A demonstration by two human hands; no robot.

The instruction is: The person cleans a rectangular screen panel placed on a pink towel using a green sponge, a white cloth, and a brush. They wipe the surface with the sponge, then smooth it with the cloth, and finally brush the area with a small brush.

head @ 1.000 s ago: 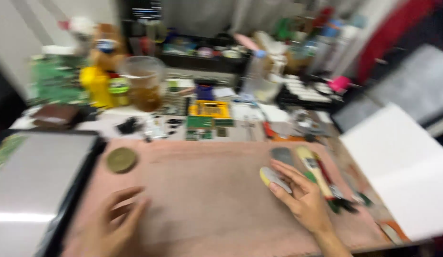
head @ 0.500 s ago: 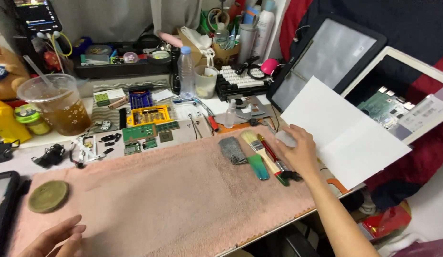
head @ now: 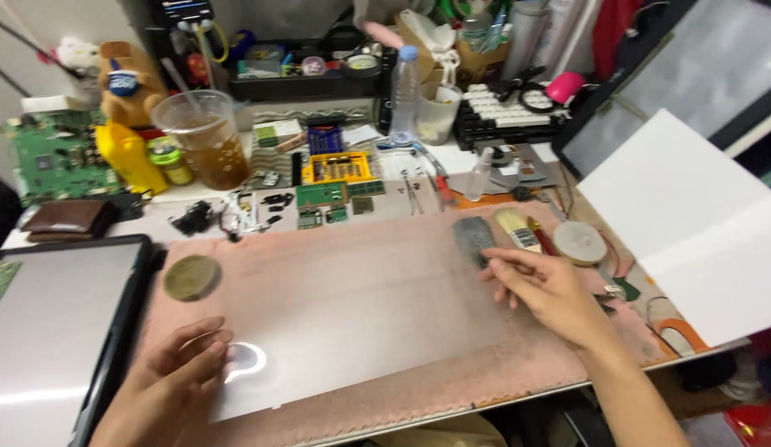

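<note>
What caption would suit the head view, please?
Left hand and right hand rest on a clear sheet over a pink mat.

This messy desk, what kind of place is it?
Probably an electronics repair bench: a green circuit board at the back left, a yellow tray of small parts, and a brush lying on the pink work mat.

A dusty pink, faintly speckled rubber work mat is seen. On its left edge an olive-green round disc is found; behind it a yellow compartment tray, beside a green circuit board, is shown.
</note>
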